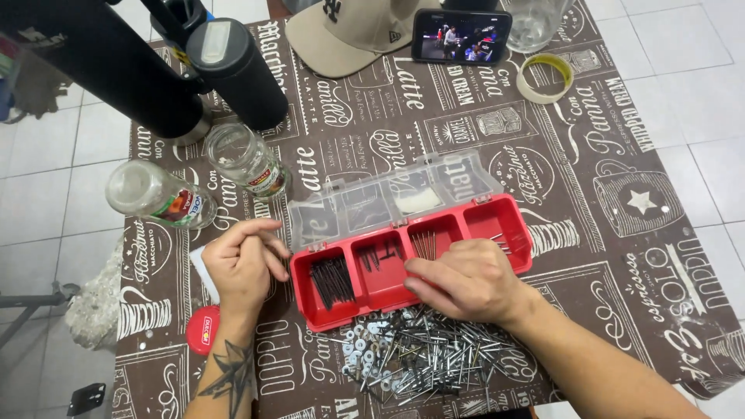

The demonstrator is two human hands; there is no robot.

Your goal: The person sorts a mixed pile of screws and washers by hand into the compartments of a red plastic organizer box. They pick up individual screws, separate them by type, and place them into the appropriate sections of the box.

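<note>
Nearest to the camera, at 6 o'clock on the worktop (621, 233), lies a loose heap of mixed hardware (411, 357): silver screws, nails and washers, pointing in all directions.

Just beyond the heap is the red organizer box (512, 213). Its long axis runs from about 8 o'clock to 2 o'clock, so the right end sits farther away than the left end. Its clear lid (388, 198) is open and stands up along the far edge. The box has four compartments in a row. The leftmost one holds a bundle of dark nails (332, 279) lying roughly front to back. The second holds a few dark screws (378, 256). The third holds thin nails (424, 244), also front to back. The fourth is mostly hidden.

The right hand (466, 279) lies over the front edge of the box, fingers curled and pressed together; probably it pinches a small piece, but I cannot tell. The left hand (242, 262) rests just left of the box, fingers loosely bent, holding nothing visible. A red jar lid (204, 330) lies near its wrist.

Farther, at 10 o'clock, two empty glass jars (247, 159) lie on their sides. At 12 o'clock there are a beige cap (349, 35) and a phone (460, 36), and at 1 o'clock a roll of tape (545, 77).
</note>
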